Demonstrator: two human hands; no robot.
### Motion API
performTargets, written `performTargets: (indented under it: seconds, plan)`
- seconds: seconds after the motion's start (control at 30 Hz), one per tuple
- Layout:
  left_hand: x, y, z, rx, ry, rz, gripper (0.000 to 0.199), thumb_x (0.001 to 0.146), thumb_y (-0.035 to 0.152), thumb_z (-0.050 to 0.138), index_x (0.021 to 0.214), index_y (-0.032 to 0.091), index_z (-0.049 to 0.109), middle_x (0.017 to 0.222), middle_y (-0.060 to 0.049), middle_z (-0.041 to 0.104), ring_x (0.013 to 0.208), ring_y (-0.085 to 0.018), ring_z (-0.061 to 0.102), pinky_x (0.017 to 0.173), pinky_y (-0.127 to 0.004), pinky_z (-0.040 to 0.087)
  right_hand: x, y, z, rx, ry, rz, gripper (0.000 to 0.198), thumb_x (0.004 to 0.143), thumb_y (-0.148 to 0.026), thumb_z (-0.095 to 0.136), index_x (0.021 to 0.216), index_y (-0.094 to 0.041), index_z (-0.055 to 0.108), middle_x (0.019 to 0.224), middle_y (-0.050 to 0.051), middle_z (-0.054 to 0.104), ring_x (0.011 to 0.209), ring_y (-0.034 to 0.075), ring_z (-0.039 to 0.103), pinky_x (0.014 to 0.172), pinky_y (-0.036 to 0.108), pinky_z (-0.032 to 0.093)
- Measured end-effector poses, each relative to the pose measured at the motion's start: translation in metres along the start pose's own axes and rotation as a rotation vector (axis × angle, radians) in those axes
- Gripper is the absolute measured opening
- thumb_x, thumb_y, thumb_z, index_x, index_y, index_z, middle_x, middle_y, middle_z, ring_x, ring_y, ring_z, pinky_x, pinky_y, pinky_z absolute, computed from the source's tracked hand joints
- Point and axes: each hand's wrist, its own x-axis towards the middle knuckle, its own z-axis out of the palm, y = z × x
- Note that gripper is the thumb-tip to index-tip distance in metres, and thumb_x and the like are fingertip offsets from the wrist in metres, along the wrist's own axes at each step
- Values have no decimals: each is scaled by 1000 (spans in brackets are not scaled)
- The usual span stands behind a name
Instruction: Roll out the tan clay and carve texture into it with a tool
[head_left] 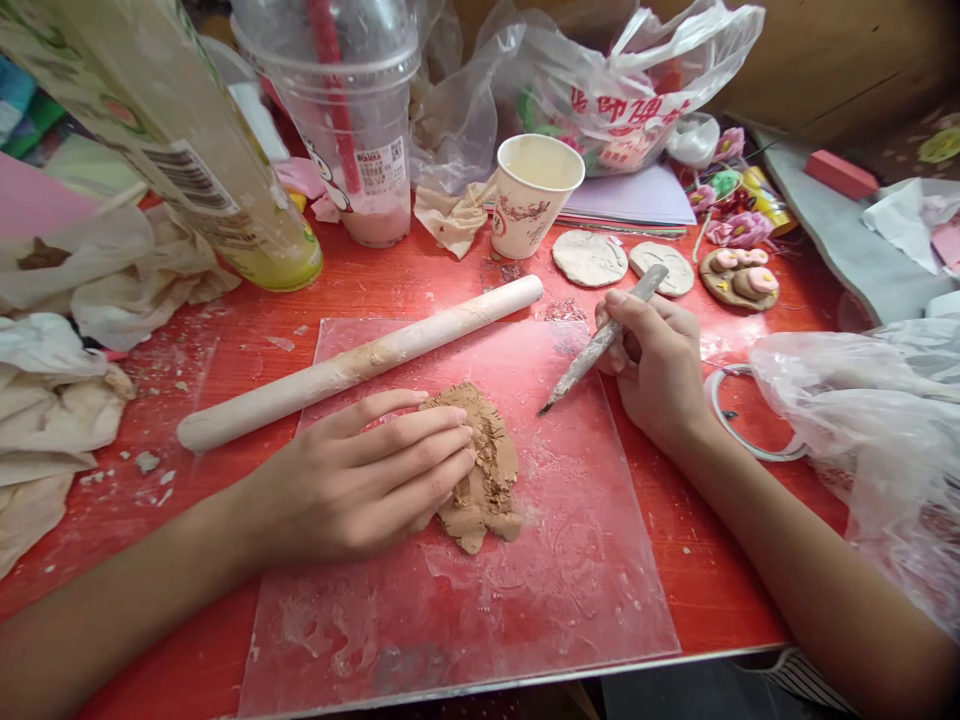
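Note:
A flattened lump of brown clay (491, 470), rough and cracked on top, lies on a clear plastic sheet (570, 600). Across its left part rests my left hand (375, 470), fingers stretched out flat. My right hand (660, 360) is closed round a grey, clay-smeared pencil-like tool (592, 355). The tool's dark tip points down and left, a little to the right of the clay and apart from it. Beyond my left hand a pale rolling pin (367, 360) lies slantwise over the sheet's far edge. The underside of the clay is hidden.
Behind stand a tall bottle (172, 150), a plastic cup with a red straw (367, 130) and a paper cup (532, 195). Clay discs (589, 258) and a decorated clay piece (739, 277) lie at the far right. Crumpled tissues (52, 400) and a plastic bag (877, 420) flank the sheet.

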Motion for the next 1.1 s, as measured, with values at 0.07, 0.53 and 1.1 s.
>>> performTargets:
  seconds: [0.07, 0.53, 1.1]
  plan:
    - [0, 0, 0, 1, -1, -1, 25, 89, 18, 43, 109, 14, 56, 117, -6, 57, 118, -18, 46, 103, -36, 35, 0, 1, 0, -16, -12, -3, 27, 81, -31, 52, 58, -20, 45, 44, -5, 31, 39, 8, 26, 41, 27, 17]
    - [0, 0, -1, 22, -14, 8, 25, 88, 18, 44, 110, 14, 56, 117, -5, 57, 118, -18, 45, 102, -35, 36, 5, -3, -2, -27, -3, 74, 26, 80, -26, 53, 56, -18, 49, 37, -6, 36, 33, 6, 27, 38, 25, 14]
    - [0, 0, 0, 29, 6, 25, 24, 89, 19, 44, 108, 13, 57, 117, -6, 57, 118, -19, 46, 102, -36, 36, 9, -1, -4, -18, 2, 107, 28, 79, -20, 54, 52, -18, 47, 37, -6, 35, 33, 5, 28, 35, 23, 15]
